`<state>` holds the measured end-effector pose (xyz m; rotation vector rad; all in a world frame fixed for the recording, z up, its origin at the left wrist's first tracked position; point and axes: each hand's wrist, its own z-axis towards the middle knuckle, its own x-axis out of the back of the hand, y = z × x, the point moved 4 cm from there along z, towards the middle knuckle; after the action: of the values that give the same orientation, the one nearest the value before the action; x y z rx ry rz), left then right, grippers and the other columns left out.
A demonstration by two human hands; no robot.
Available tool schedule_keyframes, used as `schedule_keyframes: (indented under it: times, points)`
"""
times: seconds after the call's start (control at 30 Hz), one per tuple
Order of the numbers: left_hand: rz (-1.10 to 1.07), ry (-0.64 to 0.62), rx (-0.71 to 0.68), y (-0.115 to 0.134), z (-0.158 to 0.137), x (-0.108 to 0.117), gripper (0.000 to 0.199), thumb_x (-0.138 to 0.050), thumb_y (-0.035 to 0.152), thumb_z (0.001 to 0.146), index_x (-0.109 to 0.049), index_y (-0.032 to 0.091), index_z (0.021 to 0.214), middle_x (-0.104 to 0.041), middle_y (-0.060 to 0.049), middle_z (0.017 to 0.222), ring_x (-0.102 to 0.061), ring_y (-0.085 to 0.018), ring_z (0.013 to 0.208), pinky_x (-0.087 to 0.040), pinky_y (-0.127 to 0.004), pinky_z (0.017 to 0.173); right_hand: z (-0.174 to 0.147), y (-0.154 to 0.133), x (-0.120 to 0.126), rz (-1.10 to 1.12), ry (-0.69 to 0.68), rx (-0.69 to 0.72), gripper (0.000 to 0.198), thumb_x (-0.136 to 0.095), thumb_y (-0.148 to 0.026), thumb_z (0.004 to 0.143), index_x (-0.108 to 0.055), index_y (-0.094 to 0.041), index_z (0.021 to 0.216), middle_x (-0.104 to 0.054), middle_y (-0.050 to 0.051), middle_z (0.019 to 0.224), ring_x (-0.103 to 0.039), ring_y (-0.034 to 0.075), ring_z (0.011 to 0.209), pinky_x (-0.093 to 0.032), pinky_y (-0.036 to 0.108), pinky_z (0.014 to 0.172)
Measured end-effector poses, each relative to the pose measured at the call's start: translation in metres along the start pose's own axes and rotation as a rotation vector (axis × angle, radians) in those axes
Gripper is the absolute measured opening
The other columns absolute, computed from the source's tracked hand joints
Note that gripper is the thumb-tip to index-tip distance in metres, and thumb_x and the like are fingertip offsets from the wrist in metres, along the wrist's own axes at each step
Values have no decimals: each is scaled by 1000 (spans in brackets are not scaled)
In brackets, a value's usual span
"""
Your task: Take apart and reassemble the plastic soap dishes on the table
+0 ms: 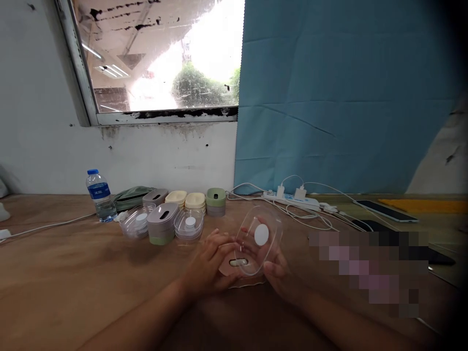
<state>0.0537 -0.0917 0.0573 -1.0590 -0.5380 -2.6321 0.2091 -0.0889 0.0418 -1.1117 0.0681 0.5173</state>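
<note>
I note right hand pinching clear cover by its edge; left hand spans pink box at cover's 7 o'clock, apparently steadying it

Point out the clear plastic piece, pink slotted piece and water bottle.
Clear plastic piece (pixel 261 235): head view, on white disc.
Pink slotted piece (pixel 225 264): head view, surface beside slot.
Water bottle (pixel 99 190): head view, blue label.

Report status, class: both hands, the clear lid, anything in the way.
Right hand holding clear lid, tilted up. Left hand at pink box. Lid partly blocks view of box.
</note>
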Motion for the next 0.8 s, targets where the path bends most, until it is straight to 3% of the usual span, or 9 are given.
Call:
schedule_keyframes:
  times: [0.07,0.13,0.3,0.47,0.57,0.8]
  points:
    - [7,-51,-160,11,-1,0,27,-47,21,81,-47,21,108,-57,-8,105,-49,-19,106,-28,-42,101,-4,3,-6,20,-61,-14,102,-70,-41,58,0,-42,132,-40,5,130,-45,28,114,-35,50,92]
    - [-5,-66,-259,18,-2,-1,20,-42,15,83,-49,19,101,-60,-7,94,-54,-16,95,-38,-37,94,-5,3,-9,20,-98,5,106,-71,-39,58,5,-41,131,-39,5,130,-44,28,115,-32,50,95]
    - [113,63,-316,12,-3,3,18,-38,16,87,-49,14,101,-58,-7,90,-50,-15,93,-46,-27,82,2,1,0,-91,-53,36,103,-71,-42,59,0,-37,132,-40,8,129,-42,28,116,-30,50,97]
    - [461,172,-201,-27,-5,17,22,-39,14,86,-48,13,106,-54,-7,93,-45,-17,94,-43,-30,83,13,2,29,-545,-46,135,72,-63,-31,71,-20,-30,129,-40,8,128,-31,22,124,-19,45,105]
    - [613,172,-69,-57,-10,28,24,-41,13,84,-48,14,107,-52,-8,95,-44,-19,94,-41,-33,84,17,3,43,-762,-55,146,54,-57,-28,76,-31,-27,123,-40,8,127,-33,22,122,-22,44,104]
    - [699,18,136,-97,-17,34,35,-37,2,79,-50,14,108,-49,-11,102,-43,-21,95,-38,-38,87,14,0,32,-1055,-351,92,49,-61,-32,69,-45,-23,114,-37,10,128,-32,28,121,-29,44,99]
